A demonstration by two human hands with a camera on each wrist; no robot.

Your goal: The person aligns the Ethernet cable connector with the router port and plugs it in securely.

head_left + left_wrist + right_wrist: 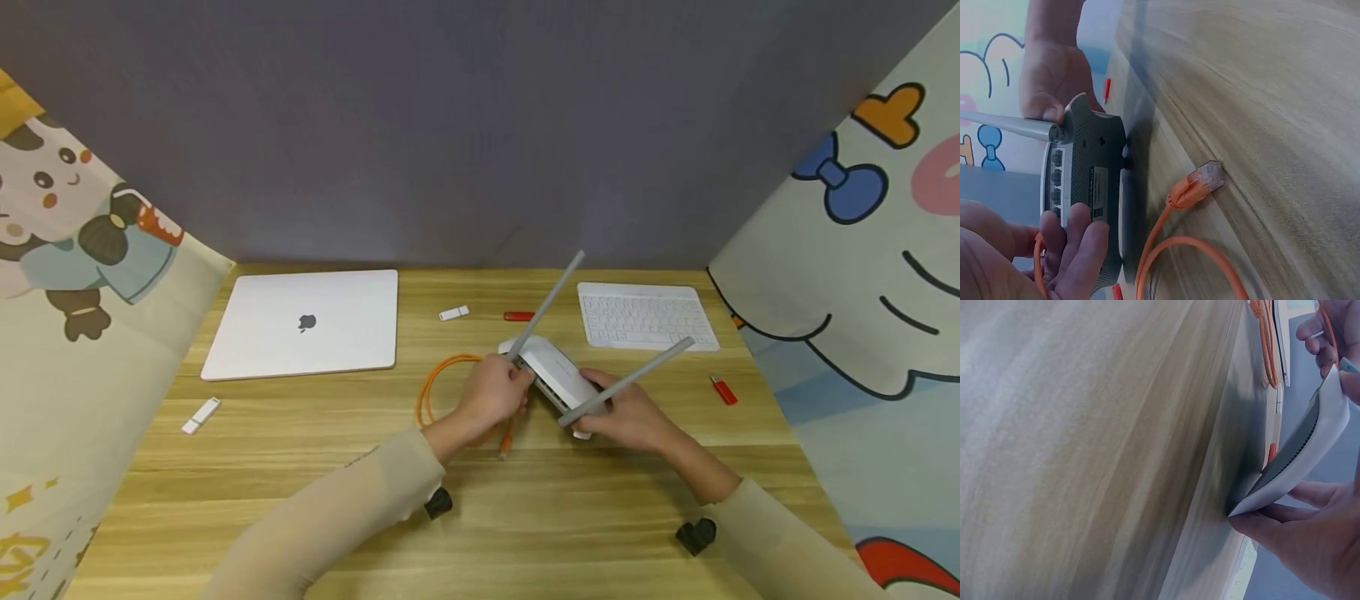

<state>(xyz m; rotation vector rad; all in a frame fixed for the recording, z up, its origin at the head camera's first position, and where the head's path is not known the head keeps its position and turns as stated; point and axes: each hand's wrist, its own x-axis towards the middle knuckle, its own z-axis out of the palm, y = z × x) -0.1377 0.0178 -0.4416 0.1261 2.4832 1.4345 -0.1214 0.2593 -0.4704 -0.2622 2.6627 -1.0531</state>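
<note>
A white router (558,371) with two grey antennas (546,307) is held tilted over the table, its row of ports (1056,178) turned toward the person. My right hand (630,417) grips its right end, thumb on one face and fingers on the other. At the port side, my left hand (491,393) pinches one end of an orange network cable (426,392); the plug there is hidden behind the fingers. The cable's other clear plug (1205,181) lies loose on the wooden table below the left hand.
A closed silver laptop (337,325) lies at the left and a white keyboard (645,317) at the back right. White USB sticks (201,415), a red stick (723,390) and a red item (518,317) lie about the table (300,467). A grey partition (450,133) stands behind.
</note>
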